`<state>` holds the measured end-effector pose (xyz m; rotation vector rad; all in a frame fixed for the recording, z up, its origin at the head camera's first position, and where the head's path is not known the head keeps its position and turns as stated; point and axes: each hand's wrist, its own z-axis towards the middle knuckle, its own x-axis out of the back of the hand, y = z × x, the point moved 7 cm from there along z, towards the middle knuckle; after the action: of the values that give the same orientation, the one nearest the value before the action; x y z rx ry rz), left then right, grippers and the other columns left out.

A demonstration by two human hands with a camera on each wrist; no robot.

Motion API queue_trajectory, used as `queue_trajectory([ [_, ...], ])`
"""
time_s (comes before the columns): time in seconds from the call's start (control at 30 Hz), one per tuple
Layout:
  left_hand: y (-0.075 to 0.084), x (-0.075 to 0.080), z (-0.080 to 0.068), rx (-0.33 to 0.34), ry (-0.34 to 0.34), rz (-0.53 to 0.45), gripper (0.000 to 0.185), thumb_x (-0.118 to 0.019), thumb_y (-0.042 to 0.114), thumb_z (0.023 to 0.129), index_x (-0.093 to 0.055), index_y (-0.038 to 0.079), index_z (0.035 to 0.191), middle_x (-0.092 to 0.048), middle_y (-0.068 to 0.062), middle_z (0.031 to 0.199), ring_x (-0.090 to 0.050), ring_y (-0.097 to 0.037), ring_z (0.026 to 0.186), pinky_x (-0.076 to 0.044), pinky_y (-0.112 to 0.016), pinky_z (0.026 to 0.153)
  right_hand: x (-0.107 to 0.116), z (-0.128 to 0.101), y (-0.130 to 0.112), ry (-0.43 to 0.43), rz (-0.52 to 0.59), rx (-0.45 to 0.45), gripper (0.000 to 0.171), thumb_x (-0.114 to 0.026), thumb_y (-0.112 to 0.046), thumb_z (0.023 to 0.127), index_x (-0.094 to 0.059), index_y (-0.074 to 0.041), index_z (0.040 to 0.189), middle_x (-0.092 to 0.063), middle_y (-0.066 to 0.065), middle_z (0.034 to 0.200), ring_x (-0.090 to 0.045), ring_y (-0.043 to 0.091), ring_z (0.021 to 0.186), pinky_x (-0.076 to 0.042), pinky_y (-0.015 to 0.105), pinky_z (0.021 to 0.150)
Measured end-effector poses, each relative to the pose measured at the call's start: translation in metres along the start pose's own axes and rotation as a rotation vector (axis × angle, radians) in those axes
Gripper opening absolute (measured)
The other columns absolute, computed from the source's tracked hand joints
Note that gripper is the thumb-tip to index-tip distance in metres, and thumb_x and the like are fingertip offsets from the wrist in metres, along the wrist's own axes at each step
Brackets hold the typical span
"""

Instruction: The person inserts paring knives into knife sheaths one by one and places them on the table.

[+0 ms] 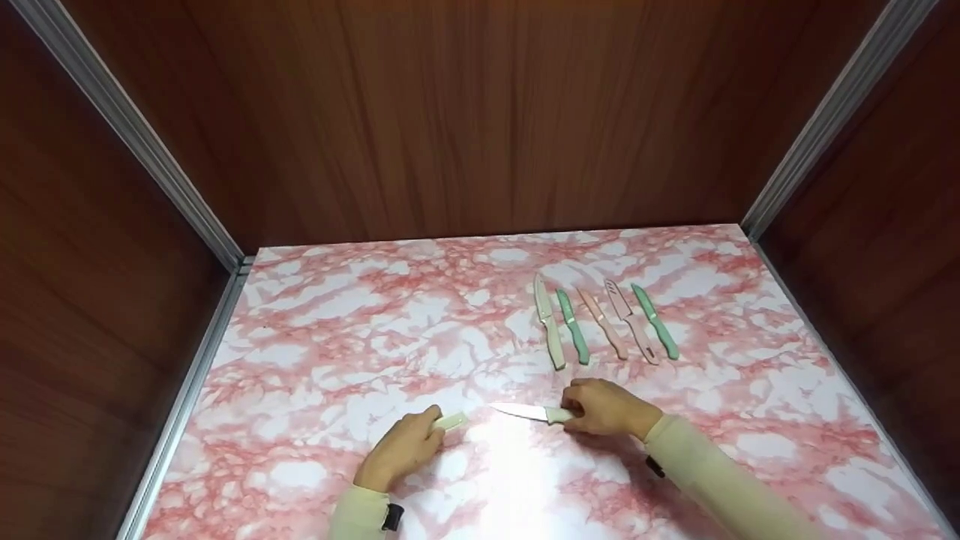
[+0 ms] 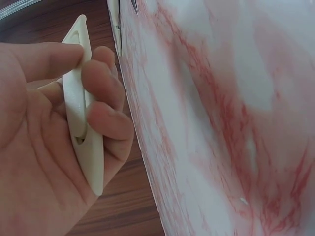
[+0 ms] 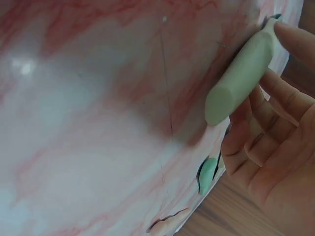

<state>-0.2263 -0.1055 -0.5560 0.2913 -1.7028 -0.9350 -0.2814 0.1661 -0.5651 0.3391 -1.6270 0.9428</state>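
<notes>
My left hand (image 1: 405, 448) pinches a cream blade sheath (image 1: 449, 421) between thumb and fingers. Its slotted side shows in the left wrist view, where the sheath (image 2: 75, 105) lies across the fingers. Across a short gap, my right hand (image 1: 609, 409) grips a small knife by its pale cream handle (image 1: 557, 415). The knife's bare blade (image 1: 519, 410) points left toward the sheath, apart from it. In the right wrist view the thick handle (image 3: 241, 76) is held at the fingertips; the blade is mostly hidden there.
Beyond my right hand lies a row of sheathed knives: a cream knife (image 1: 555, 343), a green knife (image 1: 576, 335), an orange-pink knife (image 1: 610, 334), a broad pink knife (image 1: 642, 339) and another green knife (image 1: 663, 334). Brown wood panels (image 1: 480, 120) enclose the marbled tabletop (image 1: 337, 337).
</notes>
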Motion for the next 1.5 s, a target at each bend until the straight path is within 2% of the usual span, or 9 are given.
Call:
queue_trajectory([
  [0.33, 0.003, 0.001, 0.0, -0.011, 0.012, 0.014, 0.006, -0.049, 0.009, 0.093, -0.049, 0.011, 0.088, -0.048, 0.007, 0.066, -0.039, -0.006, 0.052, -0.033, -0.023, 0.049, -0.005, 0.001, -0.002, -0.002, -0.012, -0.011, 0.017, -0.077, -0.018, 0.077, -0.064, -0.01, 0.085, -0.046, -0.007, 0.073, -0.04, 0.008, 0.063, -0.036, 0.026, 0.057],
  [0.63, 0.003, -0.001, 0.002, 0.012, -0.006, -0.022, 0.007, -0.047, 0.013, 0.096, -0.049, 0.011, 0.09, -0.059, -0.001, 0.072, -0.042, -0.006, 0.053, -0.035, -0.022, 0.049, -0.008, 0.002, -0.005, 0.003, -0.03, -0.01, 0.013, -0.073, -0.014, 0.077, -0.063, -0.011, 0.084, -0.043, -0.008, 0.074, -0.04, 0.008, 0.062, -0.036, 0.026, 0.057],
  [0.83, 0.007, -0.002, 0.005, 0.022, -0.015, -0.039, 0.006, -0.046, 0.013, 0.096, -0.049, 0.012, 0.09, -0.055, 0.003, 0.068, -0.042, -0.006, 0.051, -0.035, -0.022, 0.047, -0.008, 0.0, -0.007, 0.022, -0.024, -0.043, 0.01, -0.065, -0.014, 0.083, -0.056, -0.011, 0.086, -0.045, -0.006, 0.076, -0.041, 0.01, 0.063, -0.039, 0.029, 0.058],
  [1.0, 0.012, -0.001, 0.01, 0.026, -0.009, -0.038, 0.008, -0.046, 0.014, 0.096, -0.049, 0.013, 0.089, -0.052, 0.005, 0.065, -0.041, -0.006, 0.048, -0.034, -0.021, 0.044, -0.003, -0.001, -0.005, 0.031, 0.027, -0.102, 0.01, -0.06, -0.011, 0.085, -0.05, -0.014, 0.086, -0.04, -0.008, 0.066, -0.038, 0.01, 0.058, -0.034, 0.029, 0.054],
  [1.2, 0.023, 0.003, 0.015, -0.018, 0.04, 0.026, 0.013, -0.046, 0.016, 0.097, -0.047, 0.014, 0.083, -0.041, 0.008, 0.062, -0.036, -0.006, 0.05, -0.032, -0.022, 0.047, 0.006, 0.001, -0.007, 0.097, 0.003, -0.109, 0.011, -0.06, -0.013, 0.083, -0.05, -0.016, 0.088, -0.04, -0.01, 0.06, -0.036, 0.008, 0.053, -0.031, 0.027, 0.049],
  [1.4, 0.026, 0.002, 0.017, -0.015, 0.032, 0.027, 0.016, -0.044, 0.02, 0.099, -0.047, 0.015, 0.085, -0.042, 0.008, 0.063, -0.036, -0.005, 0.049, -0.032, -0.022, 0.047, 0.014, 0.002, -0.013, 0.161, -0.035, -0.079, 0.013, -0.063, -0.017, 0.08, -0.05, -0.018, 0.082, -0.034, -0.013, 0.056, -0.033, 0.006, 0.051, -0.029, 0.026, 0.047],
  [1.5, 0.028, 0.002, 0.018, -0.026, 0.035, 0.029, 0.017, -0.044, 0.02, 0.099, -0.047, 0.014, 0.084, -0.041, 0.009, 0.062, -0.035, -0.005, 0.049, -0.031, -0.021, 0.047, 0.019, 0.002, -0.017, 0.198, -0.054, -0.057, 0.014, -0.062, -0.02, 0.082, -0.049, -0.018, 0.077, -0.03, -0.014, 0.055, -0.03, 0.005, 0.05, -0.027, 0.025, 0.046],
])
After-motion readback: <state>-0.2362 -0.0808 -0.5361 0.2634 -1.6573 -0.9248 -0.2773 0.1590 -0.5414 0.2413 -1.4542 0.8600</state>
